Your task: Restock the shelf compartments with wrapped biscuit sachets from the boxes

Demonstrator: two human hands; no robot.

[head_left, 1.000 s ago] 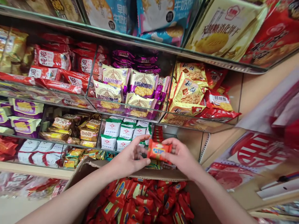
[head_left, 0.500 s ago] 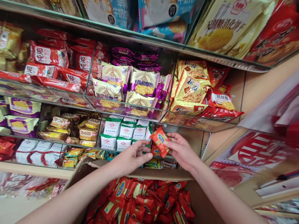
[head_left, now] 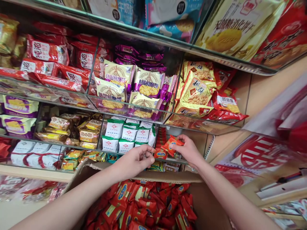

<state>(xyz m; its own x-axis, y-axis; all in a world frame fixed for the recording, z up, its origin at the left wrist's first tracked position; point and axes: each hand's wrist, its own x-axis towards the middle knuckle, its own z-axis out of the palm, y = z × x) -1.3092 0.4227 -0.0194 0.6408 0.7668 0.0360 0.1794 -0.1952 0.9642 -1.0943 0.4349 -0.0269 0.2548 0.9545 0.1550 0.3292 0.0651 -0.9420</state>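
Observation:
A small red snack packet (head_left: 171, 144) with a blue and yellow label is pinched between the thumb and fingers of my right hand (head_left: 188, 149). It is tilted, at the front of a shelf compartment. Behind and left of it, similar red packets (head_left: 161, 138) stand in that compartment. My left hand (head_left: 137, 161) holds nothing; its fingers are loosely curled with the thumb apart, close to the red packets' left side. Below both hands, an opened cardboard box (head_left: 165, 176) contains many loose red packets (head_left: 146, 204) of the same kind.
White packets with green ends (head_left: 129, 133) fill the compartment to the left. Above are cream and purple biscuit packs (head_left: 148, 83) and yellow packs (head_left: 195, 91), behind a clear shelf front (head_left: 134, 110). Hanging plastic bags (head_left: 254, 156) are at the right, beside a wooden panel (head_left: 230, 134).
My right hand has moved the red packet slightly right and toward the shelf compartment, tilting it flatter. More of the red packets behind it show. My left hand has barely moved.

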